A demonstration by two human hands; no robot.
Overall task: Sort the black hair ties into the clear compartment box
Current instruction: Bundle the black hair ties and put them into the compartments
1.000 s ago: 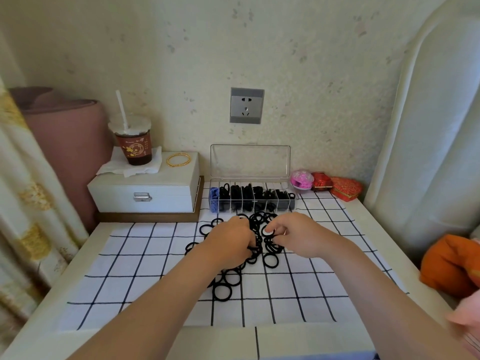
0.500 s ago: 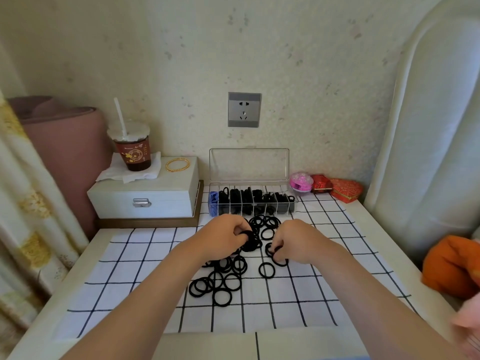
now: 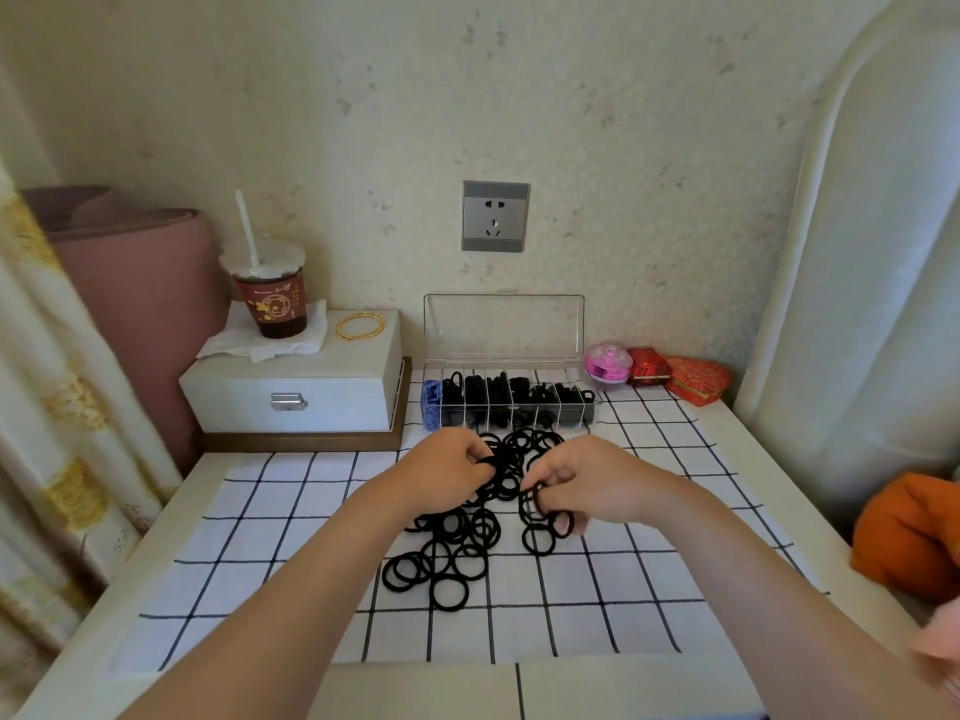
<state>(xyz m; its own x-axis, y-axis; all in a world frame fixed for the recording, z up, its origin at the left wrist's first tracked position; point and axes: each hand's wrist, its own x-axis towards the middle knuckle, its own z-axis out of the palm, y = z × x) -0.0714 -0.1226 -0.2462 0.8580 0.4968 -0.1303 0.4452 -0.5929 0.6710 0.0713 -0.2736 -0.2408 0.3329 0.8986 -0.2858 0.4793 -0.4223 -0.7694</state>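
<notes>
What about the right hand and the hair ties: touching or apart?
Touching. Head view: the right hand pinches several black hair ties in curled fingers.

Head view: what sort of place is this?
Likely a bedroom, at a bedside table: a white jewellery box with a gold bangle on it, a curtain at left, seemingly a padded headboard at right.

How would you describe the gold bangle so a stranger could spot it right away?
Find the white jewelry box at the back left of the table, beside the clear compartment box. On its lid, right of the drink cup with a straw, lies the gold bangle. It is the only gold ring; the other rings, on the checked cloth, are black hair ties.
</notes>
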